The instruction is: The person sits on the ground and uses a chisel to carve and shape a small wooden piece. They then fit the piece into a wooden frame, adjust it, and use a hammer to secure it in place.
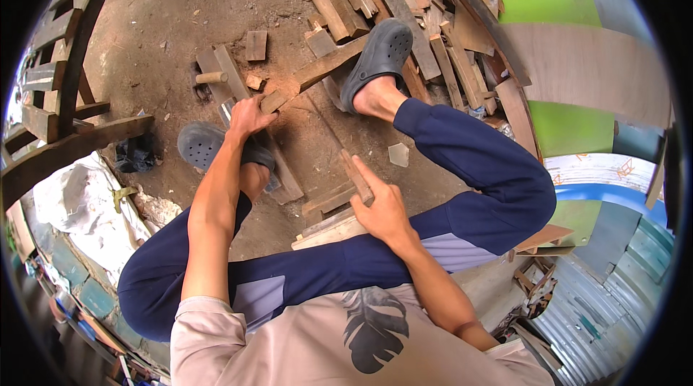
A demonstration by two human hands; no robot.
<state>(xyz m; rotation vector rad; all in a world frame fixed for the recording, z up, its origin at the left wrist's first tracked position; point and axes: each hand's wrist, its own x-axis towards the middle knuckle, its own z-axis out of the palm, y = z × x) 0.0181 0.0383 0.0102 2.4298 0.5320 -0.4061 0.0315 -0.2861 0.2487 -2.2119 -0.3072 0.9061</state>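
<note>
Holding saw (346,160); orange marks (626,168) on white panel (588,169).

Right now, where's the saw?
The saw is in the right hand, near the middle of the head view, its blade pointing away between the two clogs.

Brown saw handle (354,175); navy trousers (480,151); beige shirt (289,346), dark leaf print (375,330).

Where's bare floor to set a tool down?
Bare dirt between the slatted rack and small wood block, upper left. Smaller patch between saw and pale shard. Crowded: scrap-wood pile, upper right; around the left hand.
</note>
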